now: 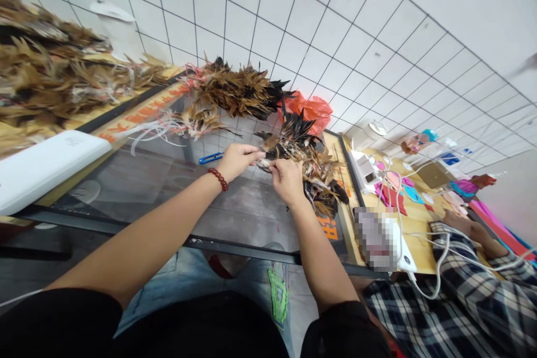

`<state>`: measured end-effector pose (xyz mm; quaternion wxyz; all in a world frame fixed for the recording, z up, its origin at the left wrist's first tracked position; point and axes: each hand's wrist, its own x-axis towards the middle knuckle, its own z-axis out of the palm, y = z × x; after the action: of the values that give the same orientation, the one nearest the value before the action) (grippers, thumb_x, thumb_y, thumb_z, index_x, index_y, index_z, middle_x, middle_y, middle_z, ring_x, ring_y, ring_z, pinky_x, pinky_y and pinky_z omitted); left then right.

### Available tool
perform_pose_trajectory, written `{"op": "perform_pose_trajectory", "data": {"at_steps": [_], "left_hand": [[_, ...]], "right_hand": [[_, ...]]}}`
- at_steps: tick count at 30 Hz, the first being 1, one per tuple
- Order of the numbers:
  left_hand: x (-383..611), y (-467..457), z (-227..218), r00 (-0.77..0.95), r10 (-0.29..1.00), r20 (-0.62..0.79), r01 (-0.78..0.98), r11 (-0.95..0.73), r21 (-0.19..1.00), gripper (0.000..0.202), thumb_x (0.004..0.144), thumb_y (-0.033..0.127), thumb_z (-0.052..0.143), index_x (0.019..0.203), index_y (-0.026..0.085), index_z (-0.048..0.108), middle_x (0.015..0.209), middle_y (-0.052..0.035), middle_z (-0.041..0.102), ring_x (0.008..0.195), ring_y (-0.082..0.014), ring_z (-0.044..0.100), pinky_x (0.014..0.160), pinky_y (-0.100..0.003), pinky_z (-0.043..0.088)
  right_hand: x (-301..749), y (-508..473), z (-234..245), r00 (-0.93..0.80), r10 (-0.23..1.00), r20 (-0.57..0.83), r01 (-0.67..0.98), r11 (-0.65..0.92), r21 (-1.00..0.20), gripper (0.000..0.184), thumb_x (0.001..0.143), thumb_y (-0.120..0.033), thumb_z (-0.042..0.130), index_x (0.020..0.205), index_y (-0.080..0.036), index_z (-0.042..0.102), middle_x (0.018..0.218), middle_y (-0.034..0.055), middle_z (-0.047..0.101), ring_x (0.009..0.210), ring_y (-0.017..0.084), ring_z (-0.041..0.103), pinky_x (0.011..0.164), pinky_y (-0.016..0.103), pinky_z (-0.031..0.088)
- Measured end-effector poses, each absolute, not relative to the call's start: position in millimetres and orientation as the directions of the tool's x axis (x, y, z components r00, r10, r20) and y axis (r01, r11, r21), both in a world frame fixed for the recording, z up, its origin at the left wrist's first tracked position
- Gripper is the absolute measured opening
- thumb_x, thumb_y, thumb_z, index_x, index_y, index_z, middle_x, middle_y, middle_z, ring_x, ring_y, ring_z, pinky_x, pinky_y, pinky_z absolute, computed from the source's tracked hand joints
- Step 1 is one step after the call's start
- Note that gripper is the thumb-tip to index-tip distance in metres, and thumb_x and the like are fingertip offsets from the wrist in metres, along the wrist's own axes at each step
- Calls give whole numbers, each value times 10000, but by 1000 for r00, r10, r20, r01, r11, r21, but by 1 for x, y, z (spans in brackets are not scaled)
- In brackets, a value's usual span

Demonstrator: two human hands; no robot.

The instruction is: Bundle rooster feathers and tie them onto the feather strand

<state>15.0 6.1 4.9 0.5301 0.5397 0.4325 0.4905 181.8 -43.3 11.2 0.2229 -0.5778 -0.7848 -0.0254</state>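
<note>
Both my hands meet over the glass-topped table (247,207) at the left edge of a pile of brown and black feathers (319,165). My left hand (242,161), with a beaded bracelet at its wrist, pinches feathers by their pale lower ends. Fingers bent, my right hand (288,179) grips the same feathers just to the right. The exact hold is partly hidden by the fingers. A blue utility knife (211,158) lies left of my left hand. Beyond it rests a small feather bunch (197,122) beside white strips (157,130).
A large feather bundle (243,89) and a red plastic bag (308,112) lie along the tiled wall. More feathers (50,67) cover the left table, near a long white box (54,165). To the right are a power strip (400,246), cables, and a person in a plaid shirt (474,285).
</note>
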Motion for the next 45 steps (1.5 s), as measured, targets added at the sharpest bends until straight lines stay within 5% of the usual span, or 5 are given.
{"op": "perform_pose_trajectory", "data": {"at_steps": [7,12,20,37,45], "left_hand": [[12,5,-3,338,922,186,282,-288,915,170,706,270,690,590,146,703,511,11,596,523,-109,537,556,-220,403],[13,4,7,134,986,-98,-102,112,988,141,745,196,692,634,128,637,548,-9,612,481,-96,537,530,-224,450],[11,-6,20,412,873,-262,-257,387,885,142,741,188,749,723,71,670,634,-88,672,552,-120,629,535,-207,492],[12,-4,15,513,774,-371,-247,547,800,86,773,155,727,804,79,705,705,-97,704,608,-120,666,577,-192,533],[11,-6,17,544,807,-230,-293,439,849,174,712,173,780,638,80,653,577,-43,603,489,-73,539,472,-175,445]], "right_hand": [[179,-45,14,-172,903,394,926,285,-249,161,921,-273,497,911,-208,644,922,46,706,915,208,573,822,332,302],[185,-41,9,-84,948,307,920,192,-341,123,854,-241,566,880,-222,685,902,39,709,900,220,599,851,363,359],[174,-32,0,3,953,304,271,292,-917,277,799,-432,628,894,-181,697,788,19,691,703,145,596,719,284,481],[174,-34,3,82,881,466,354,412,-840,152,780,-351,670,774,-213,733,804,27,689,814,153,616,804,291,492],[172,-32,2,207,947,247,122,226,-966,368,732,-509,668,890,-178,698,825,28,677,729,132,576,688,263,485]]}}
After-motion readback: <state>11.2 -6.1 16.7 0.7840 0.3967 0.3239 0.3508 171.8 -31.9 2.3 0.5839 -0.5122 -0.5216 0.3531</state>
